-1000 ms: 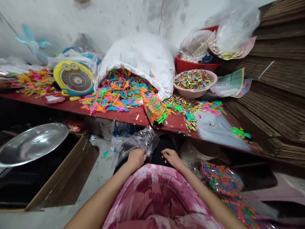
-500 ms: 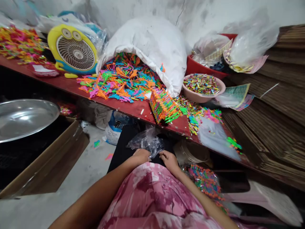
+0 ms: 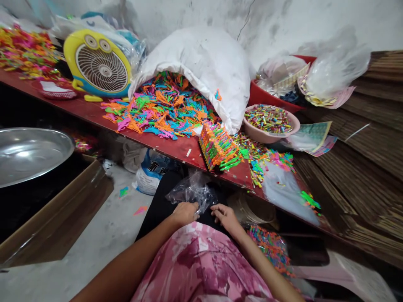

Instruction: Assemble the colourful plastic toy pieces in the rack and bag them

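As the red table (image 3: 239, 178) slants across the frame, a white sack (image 3: 208, 58) on it spills coloured pieces (image 3: 170, 107) at upper centre.
Yellow fan (image 3: 103, 69), upper left; pink basin (image 3: 261, 134) of small pieces (image 3: 269, 118), right of the sack; clear bag (image 3: 189, 191), lower centre, below the table's edge; left hand (image 3: 185, 212), its fingers closed on the bag's near end; right hand (image 3: 224, 216), fingers curled at the bag's right side, whether gripping it I cannot tell.
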`<state>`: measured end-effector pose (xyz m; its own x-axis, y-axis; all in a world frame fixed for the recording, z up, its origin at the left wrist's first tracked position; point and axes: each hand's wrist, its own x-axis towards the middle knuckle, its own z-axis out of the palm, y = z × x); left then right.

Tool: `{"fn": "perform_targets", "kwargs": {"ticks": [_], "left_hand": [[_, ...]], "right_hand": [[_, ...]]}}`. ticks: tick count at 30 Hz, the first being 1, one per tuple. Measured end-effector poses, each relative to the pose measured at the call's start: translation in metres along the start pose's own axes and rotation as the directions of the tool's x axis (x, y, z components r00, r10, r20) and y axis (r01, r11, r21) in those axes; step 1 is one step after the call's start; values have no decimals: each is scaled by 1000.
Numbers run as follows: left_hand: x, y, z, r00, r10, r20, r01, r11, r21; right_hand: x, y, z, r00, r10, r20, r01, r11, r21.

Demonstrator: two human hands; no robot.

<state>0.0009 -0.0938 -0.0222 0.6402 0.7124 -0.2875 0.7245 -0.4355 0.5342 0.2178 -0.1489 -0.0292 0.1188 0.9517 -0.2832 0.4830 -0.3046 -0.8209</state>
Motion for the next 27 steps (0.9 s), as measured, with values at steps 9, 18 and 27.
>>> {"fn": "perform_targets", "kwargs": {"ticks": [9,18,27], "left_hand": [[-3,11,-6,964,-181,-197,168,982,-84],[8,34,-48,884,-108,-456,55,990,-127],[35,39,-73,929,-101,-357,31,980,-197]], "right_hand": [[9,-54,-56,989,-107,-101,122,980,157],[46,-90,-87,917,-145,-371,271,910,314],[85,-101,-85,930,-126,-344,231,931,283]]}}
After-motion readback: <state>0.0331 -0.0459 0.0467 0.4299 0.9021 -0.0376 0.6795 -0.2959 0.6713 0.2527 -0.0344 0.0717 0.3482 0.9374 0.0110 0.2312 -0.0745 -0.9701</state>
